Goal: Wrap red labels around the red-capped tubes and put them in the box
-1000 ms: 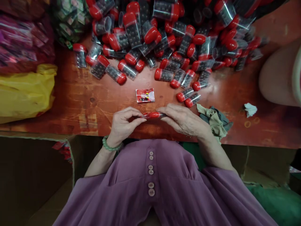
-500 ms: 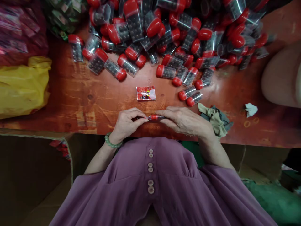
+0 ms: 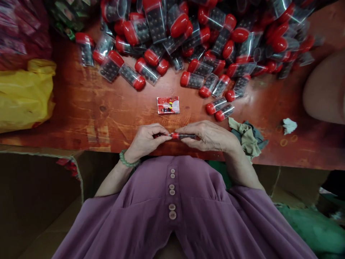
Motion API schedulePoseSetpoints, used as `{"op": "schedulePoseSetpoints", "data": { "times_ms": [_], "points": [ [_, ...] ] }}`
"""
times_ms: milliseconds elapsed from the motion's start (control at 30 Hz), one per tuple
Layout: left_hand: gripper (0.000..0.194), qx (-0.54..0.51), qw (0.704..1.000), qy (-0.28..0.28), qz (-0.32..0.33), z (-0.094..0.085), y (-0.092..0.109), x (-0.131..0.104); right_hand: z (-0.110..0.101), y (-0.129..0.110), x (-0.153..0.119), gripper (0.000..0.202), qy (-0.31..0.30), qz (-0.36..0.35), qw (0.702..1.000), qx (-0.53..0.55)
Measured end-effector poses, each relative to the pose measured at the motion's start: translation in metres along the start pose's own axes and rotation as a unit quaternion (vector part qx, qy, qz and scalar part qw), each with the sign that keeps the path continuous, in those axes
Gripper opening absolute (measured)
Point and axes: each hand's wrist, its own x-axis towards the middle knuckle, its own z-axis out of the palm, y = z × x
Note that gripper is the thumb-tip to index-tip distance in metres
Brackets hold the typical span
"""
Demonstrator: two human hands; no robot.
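Note:
Close to the table's near edge, my left hand (image 3: 151,139) pinches one end of a slim red-and-dark piece (image 3: 185,136). My right hand (image 3: 208,136) grips its dark end between thumb and fingers. The piece lies level between both hands, with a red band near my left fingertips; its exact kind is too small to make out. Just beyond the hands, a small red printed card or packet (image 3: 168,105) rests flat. Farther back is a big heap of clear plastic containers with red caps and dark balls inside, among them a loose container (image 3: 132,77).
A yellow plastic bag (image 3: 25,97) and a dark red bag (image 3: 23,34) are at the left. Crumpled cloths (image 3: 249,136), a white scrap (image 3: 289,126) and a pale rounded tub (image 3: 326,88) stand on the right. A cardboard box (image 3: 78,176) is below the table edge.
My right hand has shifted slightly right along the slim piece, so more of its dark part shows. My left hand keeps its pinch. The camera view has moved slightly.

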Motion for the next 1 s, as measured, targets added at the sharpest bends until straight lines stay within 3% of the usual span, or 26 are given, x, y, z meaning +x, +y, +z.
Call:
{"op": "schedulePoseSetpoints", "data": {
  "times_ms": [233,433,700,867,1000],
  "points": [
    [0.012,-0.029,0.998,-0.064,-0.005,-0.002,0.001,0.0,0.006,0.003,0.005,0.039,0.003,-0.005,0.999,0.049],
    [0.019,-0.02,0.994,-0.101,-0.047,-0.004,0.008,0.009,0.015,0.01,0.006,0.041,0.007,-0.014,0.995,0.098],
    [0.028,-0.199,0.959,-0.145,-0.137,0.001,0.011,0.024,0.011,0.015,-0.001,0.04,0.006,-0.028,0.984,0.176],
    [0.033,-0.265,0.945,-0.082,-0.176,0.002,0.003,0.029,0.024,0.022,0.002,0.034,0.072,-0.014,0.951,0.302],
    [0.045,-0.353,0.912,-0.032,-0.204,-0.002,0.001,0.02,0.038,0.026,0.005,0.032,0.102,0.012,0.913,0.395]
  ]
}}
